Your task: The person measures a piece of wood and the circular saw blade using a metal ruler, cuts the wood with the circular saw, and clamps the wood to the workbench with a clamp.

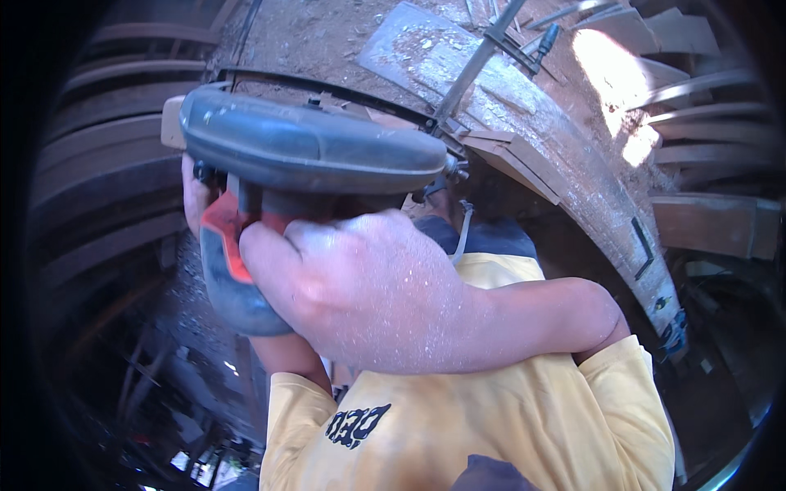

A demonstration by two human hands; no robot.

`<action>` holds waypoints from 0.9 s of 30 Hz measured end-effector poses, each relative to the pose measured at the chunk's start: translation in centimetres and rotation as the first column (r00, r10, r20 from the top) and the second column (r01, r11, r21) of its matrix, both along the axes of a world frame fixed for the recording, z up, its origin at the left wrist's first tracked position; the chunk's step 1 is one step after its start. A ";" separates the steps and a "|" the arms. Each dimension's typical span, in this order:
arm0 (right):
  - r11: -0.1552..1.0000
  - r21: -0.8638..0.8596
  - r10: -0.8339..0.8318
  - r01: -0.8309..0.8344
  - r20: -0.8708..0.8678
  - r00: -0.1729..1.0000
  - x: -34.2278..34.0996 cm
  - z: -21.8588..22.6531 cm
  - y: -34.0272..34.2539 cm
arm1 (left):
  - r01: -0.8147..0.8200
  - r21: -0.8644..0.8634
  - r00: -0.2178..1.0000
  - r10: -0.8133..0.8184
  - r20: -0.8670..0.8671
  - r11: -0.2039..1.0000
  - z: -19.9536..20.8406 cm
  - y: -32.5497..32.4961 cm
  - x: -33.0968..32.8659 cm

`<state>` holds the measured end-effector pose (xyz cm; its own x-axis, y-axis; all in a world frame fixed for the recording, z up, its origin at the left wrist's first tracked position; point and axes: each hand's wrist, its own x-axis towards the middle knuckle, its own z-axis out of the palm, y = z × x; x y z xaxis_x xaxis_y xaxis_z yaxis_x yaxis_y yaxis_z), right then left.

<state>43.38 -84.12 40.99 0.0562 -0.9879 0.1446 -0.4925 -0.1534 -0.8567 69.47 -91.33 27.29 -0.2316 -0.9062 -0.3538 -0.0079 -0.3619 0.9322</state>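
- Power tool (311, 151) with a long, rounded dark grey plastic body fills the upper left of the view, held close to the camera, above a yellow shirt (491, 417).
- Its handle is grey with an orange-red panel, smooth and curved.
- One right hand (360, 286), dusted with fine pale sawdust, is closed in a fist around the handle from the front.
- One left hand (195, 196) shows only as fingers at the tool's far left edge, pressed against the body; whether it grips fully cannot be told.
- A black cable (327, 86) arcs just behind the tool.
- One curved wooden plank (565, 164), broad and rough, sweeps from top centre down to the right, its surface covered with sawdust.
- One metal bar clamp (483, 53) with a dark handle lies across the upper end of the plank.
- A small wooden block (516, 159) rests against the plank's inner edge.
- Stacked curved timber pieces (704, 123) stand at the right, one patch brightly sunlit.
- Bare reddish earth (311, 33) lies beyond the tool, strewn with wood chips.
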 end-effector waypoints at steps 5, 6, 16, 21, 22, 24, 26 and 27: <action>0.975 0.043 0.219 -0.218 -0.010 0.976 2.8 -1.5 1.9 | -0.233 0.047 0.972 0.232 0.025 0.971 -2.7 5.8 4.5; 0.967 0.026 0.252 -0.252 -0.003 0.968 3.5 -2.4 2.3 | -0.266 0.058 0.964 0.265 0.024 0.962 -3.2 6.8 5.0; 0.801 0.291 0.552 -0.524 -0.020 0.833 3.9 -7.6 2.3 | -0.411 0.225 0.911 0.402 0.085 0.883 -8.2 11.9 5.8; 0.760 0.327 0.594 -0.562 0.003 0.804 2.4 -8.5 2.7 | -0.411 0.289 0.911 0.392 0.125 0.865 -9.1 13.4 5.0; 0.759 0.326 0.595 -0.564 0.007 0.804 2.2 -8.7 3.1 | -0.410 0.295 0.912 0.390 0.129 0.863 -9.1 13.8 4.7; 0.765 0.318 0.589 -0.561 0.008 0.808 1.7 -8.9 3.9 | -0.407 0.293 0.913 0.383 0.138 0.865 -9.2 14.2 4.4; 0.752 0.330 0.595 -0.571 0.034 0.803 1.2 -9.0 5.1 | -0.406 0.290 0.914 0.378 0.149 0.867 -9.0 14.9 3.9; 0.758 0.319 0.591 -0.569 0.033 0.806 0.9 -8.9 5.7 | -0.403 0.281 0.915 0.374 0.153 0.871 -8.8 15.3 3.7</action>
<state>44.29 -78.40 32.09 0.6311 -0.7553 -0.1766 -0.4495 -0.1706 -0.8768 73.13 -76.04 18.48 0.1631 -0.7633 -0.6251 0.1122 -0.6151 0.7804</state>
